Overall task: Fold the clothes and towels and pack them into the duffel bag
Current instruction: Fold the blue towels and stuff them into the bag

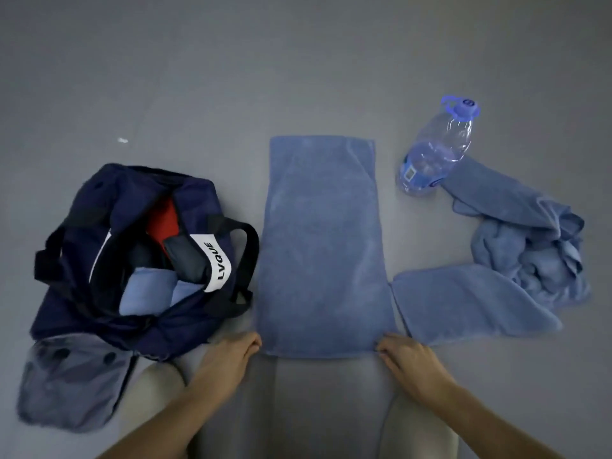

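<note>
Where the folded towel point(323, 246) is laid flat on the floor, its 2 near corners are pinched, 1 by the left hand point(231, 356) and 1 by the right hand point(410, 362), fingers curled. Outward of the left hand, the open duffel bag point(76, 313) is set, already part-filled. Beyond the right hand, 1 crumpled towel point(516, 246) and 1 water bottle point(433, 150) are placed.

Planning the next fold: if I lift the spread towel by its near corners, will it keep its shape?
Probably not: the spread towel lies limp and flat, so it should sag between the corners. Its soft pile likely resists slipping. The crumpled towel nearby suggests it bunches readily.
</note>
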A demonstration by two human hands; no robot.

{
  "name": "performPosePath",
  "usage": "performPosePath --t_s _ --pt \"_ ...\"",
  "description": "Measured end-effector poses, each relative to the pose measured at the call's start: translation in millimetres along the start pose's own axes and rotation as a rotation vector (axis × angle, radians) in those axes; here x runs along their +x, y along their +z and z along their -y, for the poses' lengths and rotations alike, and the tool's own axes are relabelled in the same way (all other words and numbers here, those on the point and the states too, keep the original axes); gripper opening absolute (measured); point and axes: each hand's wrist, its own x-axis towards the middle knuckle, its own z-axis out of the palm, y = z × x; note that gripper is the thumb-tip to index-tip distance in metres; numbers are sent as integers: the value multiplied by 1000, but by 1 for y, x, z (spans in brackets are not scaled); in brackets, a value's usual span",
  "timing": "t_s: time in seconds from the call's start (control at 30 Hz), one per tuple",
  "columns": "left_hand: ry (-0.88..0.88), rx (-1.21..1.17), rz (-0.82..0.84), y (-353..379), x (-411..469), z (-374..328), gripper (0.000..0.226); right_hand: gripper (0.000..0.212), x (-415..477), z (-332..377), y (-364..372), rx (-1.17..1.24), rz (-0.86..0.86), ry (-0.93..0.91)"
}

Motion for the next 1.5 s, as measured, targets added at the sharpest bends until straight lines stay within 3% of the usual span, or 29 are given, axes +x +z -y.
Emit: performPosePath --t_s 0.1,0.2,0.3,0.4,0.53,0.6,0.63,0.77,0.87,1.03,1.4,1.5 --pt "113 202 -18 21 -8 15 5 23 -14 -2 16 -88 -5 -73" --pt "203 369 121 20 -13 14 24 18 -26 1 22 -117 97 -99" --pt "290 398 209 7 -8 8 20 22 -25 5 17 -197 240 -118" --pt "330 343 224 -11 16 -14 19 31 6 8 -2 -186 221 -151" --pt "335 111 -33 -40 98 -66 46 63 96 6 -39 -145 73 -184" --pt "309 60 -109 -52 157 -83 53 88 155 2 -58 -123 55 -116" --pt "291 57 -165 -58 190 -87 54 91 185 -2 -64 -97 62 -62" --pt "162 55 -250 -86 295 -79 59 56 284 -24 -87 112 -77 186" --pt "111 126 -161 -102 338 -77 60 56 319 -32 -91 141 -78 190" --pt "152 223 -115 -112 373 -73 61 58 349 -46 -86 -179 -26 73" --pt "82 236 -374 -143 412 -43 41 59 398 -79 -107 -391 68 89" --pt "11 240 -394 -145 418 -44 38 69 403 -73 -116 -344 6 79"
